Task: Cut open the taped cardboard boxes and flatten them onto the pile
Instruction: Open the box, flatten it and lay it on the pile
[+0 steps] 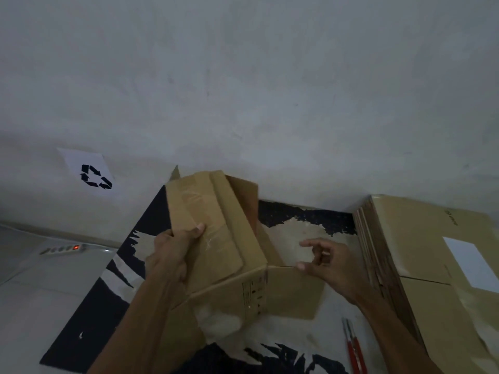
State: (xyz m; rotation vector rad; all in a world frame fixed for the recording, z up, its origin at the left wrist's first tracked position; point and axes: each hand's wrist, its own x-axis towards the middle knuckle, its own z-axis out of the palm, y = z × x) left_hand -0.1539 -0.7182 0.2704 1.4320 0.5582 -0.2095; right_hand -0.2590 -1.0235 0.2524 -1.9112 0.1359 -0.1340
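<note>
My left hand [172, 255] grips the cardboard box [216, 238] by its near left edge, thumb flat on the taped top face and fingers curled round underneath, so the box sits tilted up off the mat [291, 344] right in front of me. My right hand [324, 260] is just to the right of the box, holding nothing, its fingers loosely bent above the flap [294, 290] that lies flat, the thumb tip at the flap's fold; I cannot tell whether it touches. I count one box in hand, one pile of flattened boxes [421, 265] on the right, with a white label on its top sheet, and one red-handled tool [355, 349] lying on the mat near me, between my right arm and the box. The pile's left edge stands close to my right hand, with a strip of mat between them. The wall [243, 76] rises just beyond the box's far edge. On the left, bare floor [40, 292] lies open beside the mat, with a power strip [63, 249] along the wall and one recycling sign [87, 172] above it.
</note>
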